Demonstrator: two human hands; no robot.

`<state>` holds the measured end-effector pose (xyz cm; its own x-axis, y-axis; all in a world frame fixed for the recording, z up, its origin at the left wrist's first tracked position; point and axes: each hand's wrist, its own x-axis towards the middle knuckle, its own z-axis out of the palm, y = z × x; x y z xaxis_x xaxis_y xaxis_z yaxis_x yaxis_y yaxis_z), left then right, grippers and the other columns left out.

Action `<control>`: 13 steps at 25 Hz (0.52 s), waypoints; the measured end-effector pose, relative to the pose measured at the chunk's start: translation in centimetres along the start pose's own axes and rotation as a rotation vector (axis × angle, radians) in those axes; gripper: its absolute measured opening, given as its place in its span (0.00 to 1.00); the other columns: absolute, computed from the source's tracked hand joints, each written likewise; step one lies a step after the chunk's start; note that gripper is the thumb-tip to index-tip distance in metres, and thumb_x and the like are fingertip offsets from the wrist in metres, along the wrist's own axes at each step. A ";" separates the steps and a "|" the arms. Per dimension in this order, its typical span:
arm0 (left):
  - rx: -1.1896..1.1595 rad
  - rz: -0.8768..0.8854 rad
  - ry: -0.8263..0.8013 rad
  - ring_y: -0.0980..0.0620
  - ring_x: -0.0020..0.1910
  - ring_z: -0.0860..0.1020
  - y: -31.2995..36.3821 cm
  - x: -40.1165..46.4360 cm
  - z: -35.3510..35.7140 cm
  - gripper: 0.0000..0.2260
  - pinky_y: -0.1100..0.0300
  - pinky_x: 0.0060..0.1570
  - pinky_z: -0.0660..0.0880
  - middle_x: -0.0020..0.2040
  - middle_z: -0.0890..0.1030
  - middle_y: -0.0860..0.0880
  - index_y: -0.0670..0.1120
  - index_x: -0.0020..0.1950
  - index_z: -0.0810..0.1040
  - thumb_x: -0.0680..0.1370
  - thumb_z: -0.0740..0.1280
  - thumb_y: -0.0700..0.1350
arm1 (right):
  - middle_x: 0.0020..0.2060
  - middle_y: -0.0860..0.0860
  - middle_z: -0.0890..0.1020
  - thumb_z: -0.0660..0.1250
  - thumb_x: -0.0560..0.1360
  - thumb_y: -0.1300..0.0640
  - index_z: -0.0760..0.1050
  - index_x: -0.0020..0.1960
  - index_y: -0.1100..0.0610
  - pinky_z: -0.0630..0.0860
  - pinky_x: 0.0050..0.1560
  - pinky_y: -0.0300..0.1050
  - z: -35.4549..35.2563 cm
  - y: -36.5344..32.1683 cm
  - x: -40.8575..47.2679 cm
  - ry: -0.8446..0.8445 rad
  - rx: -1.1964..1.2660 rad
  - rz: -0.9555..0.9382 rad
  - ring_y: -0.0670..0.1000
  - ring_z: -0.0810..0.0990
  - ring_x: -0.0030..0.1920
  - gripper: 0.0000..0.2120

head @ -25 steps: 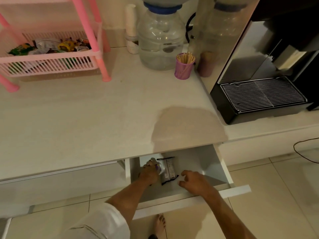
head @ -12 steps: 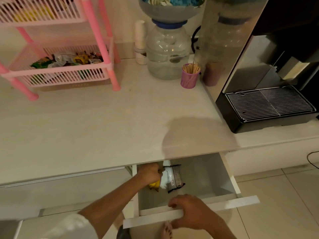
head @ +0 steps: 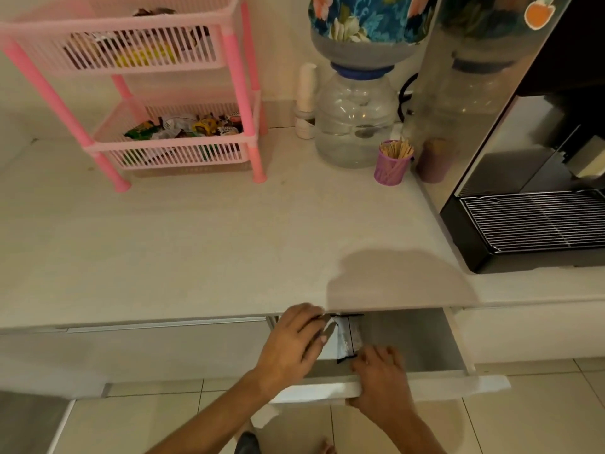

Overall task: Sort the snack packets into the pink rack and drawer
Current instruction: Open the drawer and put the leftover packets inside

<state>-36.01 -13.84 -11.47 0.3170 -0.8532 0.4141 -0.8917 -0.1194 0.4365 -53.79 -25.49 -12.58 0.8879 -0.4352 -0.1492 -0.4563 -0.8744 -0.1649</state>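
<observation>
Left hand (head: 291,339) sits at the open drawer (head: 425,342), bottom centre of frame, fingers loosely curled beside a silver snack packet (head: 348,335) lying inside — whether it grips the packet is unclear. Right hand (head: 379,378) wraps the drawer's front edge, likely to steady or shut it; pink rack (head: 235,77), upper left, holds other packets.

No text, brand, number or sign can be read anywhere in the head view. The snack packets (head: 196,127) in the lower tier of the pink rack (head: 170,149) carry printing, but it is too small and blurred to make out a single letter, and the silvery packet (head: 348,337) in the open drawer (head: 422,348) shows only a glossy face with dark edges. The sticker (head: 538,13) on the tall appliance at the upper right is a picture of an orange shape with no lettering.
</observation>
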 end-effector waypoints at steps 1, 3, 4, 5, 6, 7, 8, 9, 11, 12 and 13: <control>0.024 -0.033 0.006 0.49 0.67 0.70 0.0 0.1 -0.4 0.13 0.53 0.70 0.63 0.65 0.76 0.47 0.45 0.59 0.78 0.78 0.64 0.49 | 0.39 0.49 0.79 0.78 0.41 0.37 0.79 0.39 0.50 0.70 0.45 0.52 -0.1 -0.2 0.0 0.022 -0.027 0.030 0.53 0.78 0.39 0.31; 0.099 -0.158 -0.094 0.48 0.75 0.59 -0.2 0.5 -1.1 0.22 0.49 0.74 0.53 0.74 0.65 0.48 0.48 0.68 0.71 0.79 0.60 0.58 | 0.40 0.52 0.79 0.81 0.49 0.42 0.78 0.43 0.54 0.73 0.40 0.50 0.2 -0.4 -0.3 0.111 -0.004 0.076 0.54 0.77 0.39 0.29; 0.135 -0.221 -0.178 0.49 0.77 0.52 -0.3 0.7 -1.3 0.27 0.48 0.75 0.48 0.77 0.58 0.49 0.49 0.72 0.66 0.78 0.58 0.63 | 0.39 0.53 0.79 0.82 0.53 0.46 0.77 0.44 0.55 0.75 0.38 0.48 0.4 -0.5 -0.2 0.161 0.037 0.092 0.54 0.78 0.37 0.26; 0.166 -0.271 -0.264 0.50 0.77 0.46 -0.5 0.8 -1.4 0.33 0.49 0.75 0.43 0.78 0.51 0.51 0.50 0.75 0.60 0.76 0.54 0.68 | 0.39 0.53 0.79 0.81 0.57 0.50 0.76 0.45 0.56 0.76 0.37 0.47 0.6 -0.8 0.1 0.219 0.080 0.098 0.53 0.78 0.36 0.22; 0.187 -0.301 -0.332 0.52 0.77 0.42 -0.8 0.9 -1.4 0.37 0.49 0.75 0.40 0.78 0.46 0.53 0.50 0.77 0.54 0.75 0.51 0.71 | 0.38 0.53 0.80 0.79 0.61 0.55 0.75 0.45 0.56 0.77 0.36 0.45 0.8 -1.2 0.4 0.271 0.121 0.091 0.51 0.78 0.35 0.18; 0.197 -0.320 -0.385 0.52 0.77 0.40 -1.1 0.9 -1.4 0.39 0.49 0.75 0.39 0.78 0.44 0.53 0.50 0.78 0.50 0.74 0.47 0.72 | 0.37 0.52 0.80 0.75 0.64 0.58 0.74 0.45 0.56 0.78 0.36 0.44 1.0 -1.8 0.8 0.308 0.138 0.066 0.50 0.78 0.33 0.13; 0.200 -0.334 -0.421 0.52 0.77 0.39 -1.4 1.0 -1.4 0.40 0.49 0.75 0.39 0.78 0.43 0.52 0.49 0.78 0.49 0.73 0.43 0.73 | 0.35 0.51 0.79 0.72 0.67 0.57 0.74 0.44 0.55 0.79 0.34 0.43 1.1 -2.4 1.1 0.307 0.131 0.030 0.49 0.78 0.31 0.09; 0.199 -0.347 -0.448 0.52 0.77 0.40 -1.7 1.1 -1.5 0.40 0.49 0.75 0.39 0.79 0.44 0.51 0.48 0.78 0.49 0.73 0.40 0.72 | 0.33 0.50 0.79 0.71 0.67 0.55 0.75 0.42 0.55 0.78 0.32 0.42 1.3 -3.0 1.3 0.287 0.113 -0.007 0.47 0.77 0.29 0.07; 0.200 -0.363 -0.475 0.52 0.77 0.42 -1.9 1.3 -1.7 0.40 0.49 0.76 0.41 0.79 0.47 0.50 0.47 0.78 0.52 0.74 0.34 0.69 | 0.32 0.49 0.80 0.76 0.63 0.52 0.78 0.40 0.54 0.77 0.29 0.40 1.9 -3.6 2.0 0.219 0.095 -0.040 0.47 0.77 0.28 0.11; 0.200 -0.370 -0.479 0.52 0.78 0.43 -1.9 1.4 -1.9 0.38 0.50 0.76 0.41 0.79 0.48 0.50 0.47 0.78 0.53 0.75 0.34 0.67 | 0.33 0.49 0.81 0.77 0.61 0.52 0.79 0.41 0.54 0.78 0.31 0.40 2.1 -3.7 2.5 0.190 0.091 -0.031 0.48 0.78 0.29 0.12; 0.198 -0.375 -0.483 0.53 0.78 0.43 -1.9 1.5 -2.0 0.33 0.51 0.76 0.41 0.79 0.49 0.50 0.47 0.78 0.53 0.78 0.37 0.64 | 0.34 0.49 0.82 0.78 0.60 0.54 0.80 0.42 0.55 0.79 0.34 0.42 2.4 -3.7 3.1 0.191 0.079 -0.026 0.48 0.80 0.31 0.13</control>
<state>-33.16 -13.90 -10.11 0.4789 -0.8622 -0.1652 -0.8057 -0.5064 0.3071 -49.51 -23.10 -14.80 0.8911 -0.4518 0.0427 -0.4294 -0.8698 -0.2432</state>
